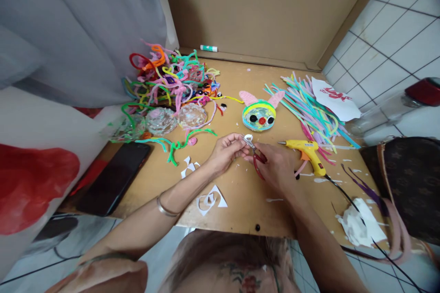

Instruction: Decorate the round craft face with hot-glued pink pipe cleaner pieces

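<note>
My left hand (227, 149) pinches a small white paper piece (248, 138) above the wooden table (240, 192). My right hand (277, 165) grips red-handled scissors (256, 155), whose blades meet the paper piece. Just beyond the hands lies a round pipe-cleaner animal face (259, 114) with pink ears, black eyes and a red nose. White paper offcuts (209, 200) lie near my left forearm.
A tangle of coloured pipe cleaners (172, 78) and clear round lids (178, 118) sit at the left. Straight pipe cleaners (309, 105) and a yellow glue gun (307, 150) lie at the right. A black phone (115, 178), a brown bag (409, 183) and a tissue (359, 226) lie at the edges.
</note>
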